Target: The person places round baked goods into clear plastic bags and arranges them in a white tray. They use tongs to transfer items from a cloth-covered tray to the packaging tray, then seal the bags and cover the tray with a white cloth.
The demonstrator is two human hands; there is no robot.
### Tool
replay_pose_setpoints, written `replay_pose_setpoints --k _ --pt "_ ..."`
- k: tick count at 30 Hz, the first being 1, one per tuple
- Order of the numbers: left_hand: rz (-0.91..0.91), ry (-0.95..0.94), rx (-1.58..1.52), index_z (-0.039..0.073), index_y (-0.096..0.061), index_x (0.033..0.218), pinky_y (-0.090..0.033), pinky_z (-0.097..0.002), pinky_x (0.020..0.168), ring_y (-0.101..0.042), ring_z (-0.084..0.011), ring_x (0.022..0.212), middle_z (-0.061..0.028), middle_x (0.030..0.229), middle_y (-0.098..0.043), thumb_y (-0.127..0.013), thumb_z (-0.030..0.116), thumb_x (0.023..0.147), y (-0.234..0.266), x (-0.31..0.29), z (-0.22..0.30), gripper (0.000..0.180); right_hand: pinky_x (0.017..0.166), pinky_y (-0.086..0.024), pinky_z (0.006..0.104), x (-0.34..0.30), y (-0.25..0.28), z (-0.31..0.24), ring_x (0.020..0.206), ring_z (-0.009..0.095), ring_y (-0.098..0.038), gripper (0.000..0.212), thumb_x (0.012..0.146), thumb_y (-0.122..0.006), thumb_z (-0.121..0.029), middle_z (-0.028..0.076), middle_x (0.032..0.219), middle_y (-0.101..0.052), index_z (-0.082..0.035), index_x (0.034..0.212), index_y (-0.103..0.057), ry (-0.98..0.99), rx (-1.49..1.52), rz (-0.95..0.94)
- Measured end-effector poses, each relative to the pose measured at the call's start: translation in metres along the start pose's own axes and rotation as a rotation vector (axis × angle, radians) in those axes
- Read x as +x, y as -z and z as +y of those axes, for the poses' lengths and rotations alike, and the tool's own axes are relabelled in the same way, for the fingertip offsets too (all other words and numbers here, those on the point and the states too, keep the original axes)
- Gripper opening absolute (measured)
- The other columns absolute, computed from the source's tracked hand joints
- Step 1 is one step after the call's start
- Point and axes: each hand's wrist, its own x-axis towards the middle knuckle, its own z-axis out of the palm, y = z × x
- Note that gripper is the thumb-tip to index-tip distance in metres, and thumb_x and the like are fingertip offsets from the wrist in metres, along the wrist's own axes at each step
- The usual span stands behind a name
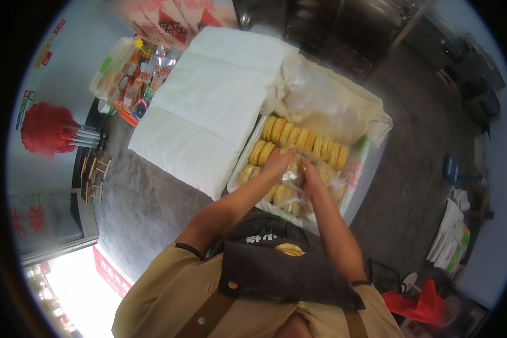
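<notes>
My left hand [279, 160] and my right hand [311, 173] meet over a white tray [235, 176], fingers closed on a clear plastic bag [293, 170] between them. Something brownish shows through the bag, but its kind is not clear. Behind my hands, a long row of round, flat yellow cakes [298, 137] stands on edge. A shorter row of cakes [259, 153] lies just left of my left hand. Nearer to me, bagged cakes [284, 194] rest under shiny plastic. Some fingertips are hidden by the bag.
A white quilted cover [208, 96] spreads over the table left of the tray. Beige cloth and plastic film [327, 101] lie folded behind the cakes. A box of packaged goods [138, 84] stands at far left. Past it are a red cloth bundle [48, 128] and wooden stools [94, 174].
</notes>
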Motion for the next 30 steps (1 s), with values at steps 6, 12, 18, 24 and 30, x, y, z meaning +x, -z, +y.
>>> replay_pose_setpoints --k 6,12,18,24,30 --pt "0.101 -0.351 -0.245 -0.004 -0.053 0.146 -0.045 -0.0335 0.108 -0.057 -0.0217 0.129 -0.0131 0.143 -0.060 -0.062 0.026 0.104 0.004 -0.057 0.003 0.053 0.093 -0.049 0.0357 -0.070 -0.004 -0.012 0.112 0.019 -0.060 0.042 0.106 -0.062 -0.039 0.007 0.122 -0.065 -0.003 0.127 -0.064 0.421 -0.101 0.189" --pt "0.100 -0.466 -0.604 -0.002 -0.060 0.131 -0.046 -0.0271 0.096 -0.058 -0.0122 0.109 -0.0040 0.121 -0.063 -0.068 0.016 0.101 0.011 -0.062 0.031 0.036 0.085 -0.046 0.0295 -0.085 0.001 -0.039 0.097 0.011 -0.058 0.030 0.107 -0.063 -0.032 0.001 0.108 -0.067 -0.003 0.113 -0.066 0.881 -0.066 0.092" --pt "0.386 -0.325 -0.299 0.002 -0.065 0.087 -0.048 -0.0272 0.071 -0.057 -0.0095 0.076 0.0000 0.081 -0.063 -0.081 0.013 0.087 0.006 -0.035 0.025 0.019 0.076 -0.049 0.0293 -0.069 0.003 -0.033 0.085 0.012 -0.062 0.018 0.100 -0.073 -0.022 0.000 0.094 -0.068 -0.005 0.100 -0.067 0.708 -0.135 0.160" --pt "0.366 -0.511 -0.180 0.003 -0.055 0.074 -0.049 -0.0277 0.069 -0.059 -0.0107 0.075 -0.0056 0.082 -0.070 -0.075 0.005 0.086 0.032 -0.039 -0.016 0.024 0.073 -0.052 0.0319 -0.070 0.007 -0.017 0.079 0.013 -0.064 0.016 0.092 -0.077 -0.016 0.001 0.085 -0.068 -0.002 0.093 -0.068 0.836 -0.498 0.277" --pt "0.122 -0.509 -0.173 0.004 -0.047 0.077 -0.051 -0.0278 0.072 -0.063 -0.0116 0.082 -0.0102 0.092 -0.074 -0.068 0.000 0.089 0.077 -0.041 -0.031 0.025 0.067 -0.048 0.0278 -0.091 0.022 -0.026 0.073 0.011 -0.061 0.013 0.089 -0.076 -0.009 0.002 0.084 -0.069 -0.004 0.092 -0.065 0.803 -0.541 0.312"
